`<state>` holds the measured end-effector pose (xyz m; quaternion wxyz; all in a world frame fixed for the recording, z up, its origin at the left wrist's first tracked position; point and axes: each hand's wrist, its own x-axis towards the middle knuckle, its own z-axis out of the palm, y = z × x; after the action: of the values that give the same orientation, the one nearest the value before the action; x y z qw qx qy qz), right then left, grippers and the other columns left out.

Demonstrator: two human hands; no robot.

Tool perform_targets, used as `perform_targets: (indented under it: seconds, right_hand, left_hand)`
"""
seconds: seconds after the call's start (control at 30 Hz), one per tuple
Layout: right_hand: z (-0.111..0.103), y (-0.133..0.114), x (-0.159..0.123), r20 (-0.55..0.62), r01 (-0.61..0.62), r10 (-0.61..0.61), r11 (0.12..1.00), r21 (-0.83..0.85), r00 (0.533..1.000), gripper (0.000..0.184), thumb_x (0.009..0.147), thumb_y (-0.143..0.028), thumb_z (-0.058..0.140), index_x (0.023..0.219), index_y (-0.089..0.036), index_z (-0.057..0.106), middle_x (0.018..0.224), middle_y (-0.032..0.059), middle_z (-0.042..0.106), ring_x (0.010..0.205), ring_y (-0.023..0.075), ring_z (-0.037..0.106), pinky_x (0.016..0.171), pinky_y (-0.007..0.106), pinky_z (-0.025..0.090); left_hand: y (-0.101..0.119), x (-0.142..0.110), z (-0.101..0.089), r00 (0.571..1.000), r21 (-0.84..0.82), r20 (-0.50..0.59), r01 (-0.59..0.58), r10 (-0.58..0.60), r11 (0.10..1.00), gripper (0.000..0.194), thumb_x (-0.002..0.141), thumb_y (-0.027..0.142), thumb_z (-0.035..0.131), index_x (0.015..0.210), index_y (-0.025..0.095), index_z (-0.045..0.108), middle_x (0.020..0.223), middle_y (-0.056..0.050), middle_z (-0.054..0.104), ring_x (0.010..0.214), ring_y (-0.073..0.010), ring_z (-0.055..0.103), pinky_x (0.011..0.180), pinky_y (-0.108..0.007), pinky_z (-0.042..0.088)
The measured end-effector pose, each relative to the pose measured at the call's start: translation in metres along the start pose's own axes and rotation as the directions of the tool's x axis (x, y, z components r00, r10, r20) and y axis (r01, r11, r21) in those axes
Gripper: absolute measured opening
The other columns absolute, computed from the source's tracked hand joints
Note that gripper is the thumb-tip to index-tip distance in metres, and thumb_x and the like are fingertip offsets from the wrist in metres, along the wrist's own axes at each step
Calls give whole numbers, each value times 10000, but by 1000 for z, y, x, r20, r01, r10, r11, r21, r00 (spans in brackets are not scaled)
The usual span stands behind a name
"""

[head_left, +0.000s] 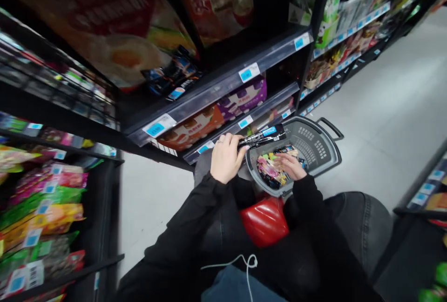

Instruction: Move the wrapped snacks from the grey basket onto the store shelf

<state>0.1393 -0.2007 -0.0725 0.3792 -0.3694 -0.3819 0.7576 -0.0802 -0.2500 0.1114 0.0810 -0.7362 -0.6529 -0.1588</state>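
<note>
My left hand [226,157] is closed around a few slim black packets [261,137] with a blue label, held at the rim of a grey shopping basket [329,157]. Inside the basket lies a heap of small wrapped packets [268,170] in pink, yellow, green and dark blue. Over that heap, my right hand [292,167] has its fingers stretched out, with the tips at the packets. Similar dark packets with blue marks [174,76] lie on the shelf up to the left.
Black shelving [223,92] with price tags rises in front, with orange [192,127] and purple cartons [244,97] on a lower level. Colourful snack bags [45,199] fill the left rack. A red bag [265,222] sits between my knees. Pale floor [394,116] extends right.
</note>
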Motion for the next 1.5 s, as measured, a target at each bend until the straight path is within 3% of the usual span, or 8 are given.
perform_targets:
  seconds: [0.1, 0.23, 0.57, 0.77, 1.0, 1.13, 1.3, 1.5]
  right_hand:
    - [-5, -15, -11, 58, 118, -130, 977, 176, 990, 522, 603, -486, 717, 1031, -225, 568, 953, 56, 652, 837, 183, 632, 789, 359, 505]
    - [-9, -25, -18, 99, 188, -209, 963, 192, 973, 554, 556, -407, 778, 1040, -266, 548, 907, 2, 620, 816, 157, 625, 783, 349, 525]
    - [-4, -17, -15, 22, 66, -66, 998, 7, 998, 440, 555, -283, 757, 942, -197, 567, 812, -16, 624, 667, 125, 616, 616, 295, 564]
    - [7, -5, -12, 71, -47, 52, 997, -62, 996, 415, 554, -260, 737, 913, -177, 545, 687, -42, 609, 579, 114, 614, 554, 269, 563]
    - [13, -2, -12, 71, -20, 26, 996, -89, 997, 386, 556, -264, 723, 884, -193, 533, 721, -40, 613, 587, 112, 607, 538, 262, 561]
    - [16, 0, -11, 43, -5, 11, 989, -149, 999, 333, 554, -292, 712, 811, -192, 524, 703, -43, 586, 574, 114, 585, 522, 268, 548]
    - [19, 1, -11, 6, 30, -29, 952, -305, 1000, 284, 579, -347, 675, 747, -187, 511, 646, -45, 540, 499, 101, 513, 460, 248, 475]
    - [18, 7, -7, -109, 189, -287, 828, -528, 952, 221, 637, -371, 595, 617, -179, 487, 587, -48, 469, 584, 102, 461, 609, 242, 414]
  left_hand:
    - [15, -19, 30, 996, -45, 82, 45, -41, 998, 325, 885, 425, 412, 1032, 180, 566, 963, -97, 565, 928, -245, 496, 823, -350, 386]
    - [26, -39, 59, 971, -62, 221, 102, -86, 993, 316, 867, 445, 442, 995, 200, 594, 933, -96, 591, 921, -250, 509, 816, -353, 382]
    - [34, -66, 104, 816, -290, 578, 174, 27, 941, 353, 881, 459, 396, 1024, 205, 596, 779, -63, 655, 735, -217, 624, 661, -272, 416]
    - [49, -71, 121, 852, -413, 523, 276, -22, 868, 444, 894, 405, 387, 1258, 152, 407, 988, -124, 645, 872, -247, 634, 744, -306, 450]
    - [44, -73, 132, 882, -479, 461, 338, -95, 811, 337, 890, 360, 402, 1176, 203, 485, 994, -80, 643, 874, -212, 621, 768, -281, 434]
    - [40, -74, 141, 882, -591, 449, 410, -139, 694, 226, 852, 348, 467, 996, 196, 553, 723, 1, 613, 634, -136, 559, 653, -223, 400]
    - [37, -75, 156, 850, -754, 512, 513, -122, 410, 234, 748, 376, 589, 716, 152, 529, 495, 67, 433, 475, -71, 389, 531, -191, 314]
    - [41, -73, 162, 775, -773, 632, 631, -12, 63, 376, 580, 382, 747, 753, 125, 535, 452, 96, 384, 419, -35, 344, 460, -167, 273]
